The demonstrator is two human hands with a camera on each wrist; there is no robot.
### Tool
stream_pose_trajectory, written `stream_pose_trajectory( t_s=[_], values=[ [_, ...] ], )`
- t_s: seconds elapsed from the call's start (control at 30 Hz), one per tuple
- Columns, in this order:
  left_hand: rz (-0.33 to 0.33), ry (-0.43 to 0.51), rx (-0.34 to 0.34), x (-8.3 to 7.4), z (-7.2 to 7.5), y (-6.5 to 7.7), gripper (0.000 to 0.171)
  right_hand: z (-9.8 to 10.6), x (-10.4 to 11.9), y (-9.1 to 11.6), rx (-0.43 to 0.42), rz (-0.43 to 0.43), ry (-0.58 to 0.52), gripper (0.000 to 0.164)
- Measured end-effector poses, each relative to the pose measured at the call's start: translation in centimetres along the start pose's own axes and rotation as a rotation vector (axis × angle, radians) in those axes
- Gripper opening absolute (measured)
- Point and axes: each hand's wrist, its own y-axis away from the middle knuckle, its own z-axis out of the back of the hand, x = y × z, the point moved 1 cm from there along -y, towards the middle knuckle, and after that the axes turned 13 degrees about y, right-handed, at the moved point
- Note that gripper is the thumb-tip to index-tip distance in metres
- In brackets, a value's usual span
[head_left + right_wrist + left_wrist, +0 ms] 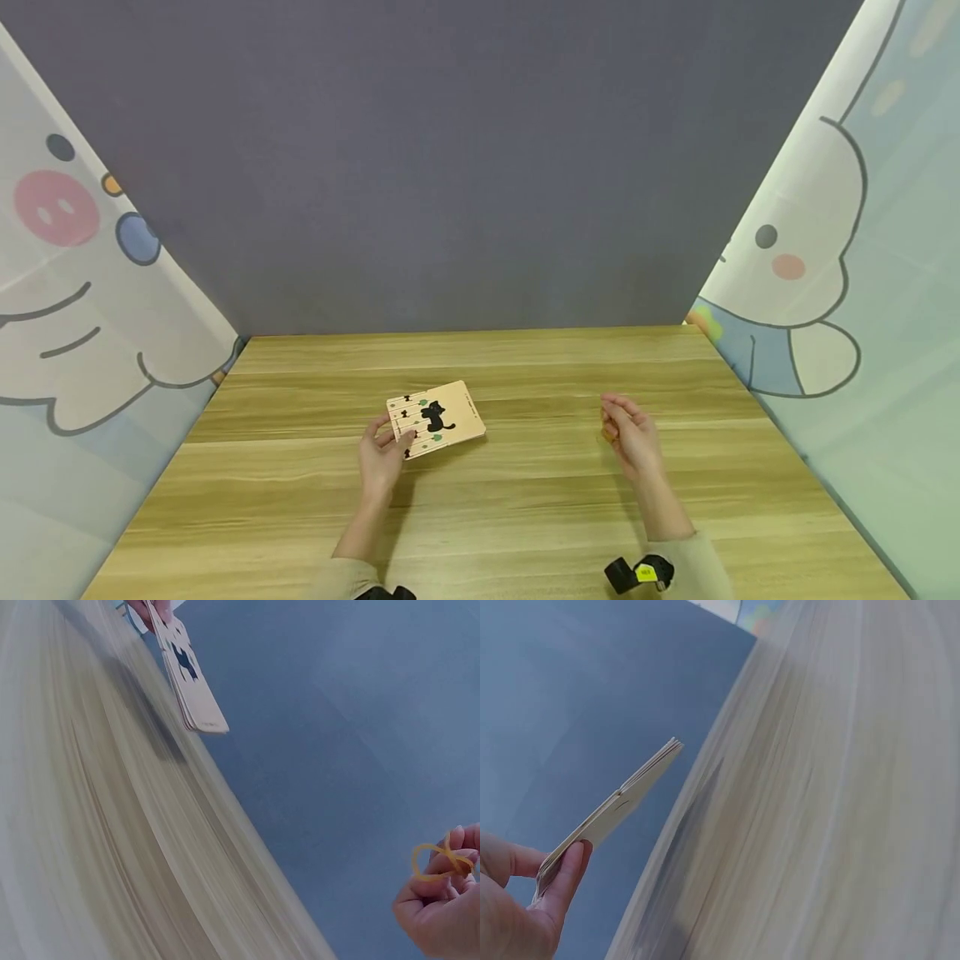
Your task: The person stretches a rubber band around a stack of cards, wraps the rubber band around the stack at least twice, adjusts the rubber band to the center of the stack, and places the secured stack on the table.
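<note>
A person's left hand (381, 460) grips a cream stack of cards (444, 418) by its near-left corner, thumb across the printed face and fingers behind, a hold that probably keeps the layers together while leaving the black cat uncovered. The stack hangs tilted above the wooden table (480, 521), its shadow below. Well apart, the right hand (633, 439) pinches a looped yellow band (450, 856) in its fingertips, presumably because something so thin needs a fine hold. Beyond stands a grey backdrop (480, 167), flanked by cartoon-printed panels (795, 179).
</note>
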Motion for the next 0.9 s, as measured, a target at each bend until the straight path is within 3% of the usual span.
stream_pose_trajectory(
  t_s=[0.3, 0.63, 0.9],
  values=[
    [0.01, 0.076, 0.053, 0.3, -2.1, 1.5, 0.046, -0.9, 0.0, 0.4, 0.022, 0.029, -0.006, 0.018],
    [-0.008, 0.193, 0.086, 1.0, -3.7, 2.3, 0.045, -1.1, -0.5, 0.9, 0.173, 0.147, -0.012, 0.024],
    [-0.012, 0.218, 0.094, 1.0, -4.2, 2.8, 0.044, -1.0, -1.0, 0.8, 0.247, 0.222, 0.023, 0.03]
  ],
)
